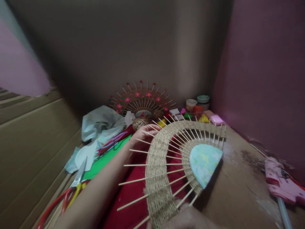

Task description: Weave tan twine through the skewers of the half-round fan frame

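At the bottom edge the right hand point(188, 218) touches the lower end of the woven half-circle fan point(164, 159); how far it closes I cannot tell. The left hand point(143, 133) grips the fan's upper rim. Behind lie a twine ball point(140, 122) and a flowered fan point(141, 98).

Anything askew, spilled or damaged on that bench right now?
Nothing looks damaged. The woven fan piece looks intact, held by the left hand and right hand. Only oddities: a pale dusty smear on the tabletop near the pink glue gun, and crumpled paper.
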`<action>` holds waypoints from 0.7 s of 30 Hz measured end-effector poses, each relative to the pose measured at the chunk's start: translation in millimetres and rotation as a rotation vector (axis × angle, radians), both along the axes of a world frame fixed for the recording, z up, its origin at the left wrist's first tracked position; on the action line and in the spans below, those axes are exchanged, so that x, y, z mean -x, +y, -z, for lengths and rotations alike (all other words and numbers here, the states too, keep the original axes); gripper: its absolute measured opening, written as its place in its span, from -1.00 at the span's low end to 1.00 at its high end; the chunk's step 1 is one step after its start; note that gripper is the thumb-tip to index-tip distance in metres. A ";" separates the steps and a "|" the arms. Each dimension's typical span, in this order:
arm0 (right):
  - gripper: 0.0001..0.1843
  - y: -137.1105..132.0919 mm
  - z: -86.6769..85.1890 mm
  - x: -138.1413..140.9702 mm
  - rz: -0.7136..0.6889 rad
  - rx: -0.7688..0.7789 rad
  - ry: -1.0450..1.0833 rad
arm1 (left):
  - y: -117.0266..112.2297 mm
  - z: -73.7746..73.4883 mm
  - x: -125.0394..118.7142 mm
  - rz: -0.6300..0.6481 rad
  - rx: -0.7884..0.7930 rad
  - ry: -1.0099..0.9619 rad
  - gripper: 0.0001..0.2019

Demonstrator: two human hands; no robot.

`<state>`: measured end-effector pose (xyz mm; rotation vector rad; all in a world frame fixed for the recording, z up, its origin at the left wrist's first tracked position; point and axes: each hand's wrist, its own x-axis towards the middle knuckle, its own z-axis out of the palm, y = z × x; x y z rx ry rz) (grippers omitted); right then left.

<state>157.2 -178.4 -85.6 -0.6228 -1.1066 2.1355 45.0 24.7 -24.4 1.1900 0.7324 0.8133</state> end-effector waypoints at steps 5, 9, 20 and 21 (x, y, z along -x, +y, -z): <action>-0.91 0.6 0.1 -0.7 0.000 0.147 0.154 | -3.7 2.0 -6.1 -0.073 -0.007 -0.060 -0.77; -0.86 -0.4 -1.1 -1.6 -0.018 0.188 0.179 | -5.1 4.4 -3.5 -0.098 -0.060 -0.030 -0.75; -0.75 -8.1 -11.9 3.6 -0.023 0.515 0.284 | -3.8 14.7 -1.0 -0.092 -0.045 -0.126 -0.78; -0.74 -11.5 -13.6 2.6 -0.014 0.520 0.280 | -4.2 15.0 0.0 -0.084 -0.046 -0.128 -0.78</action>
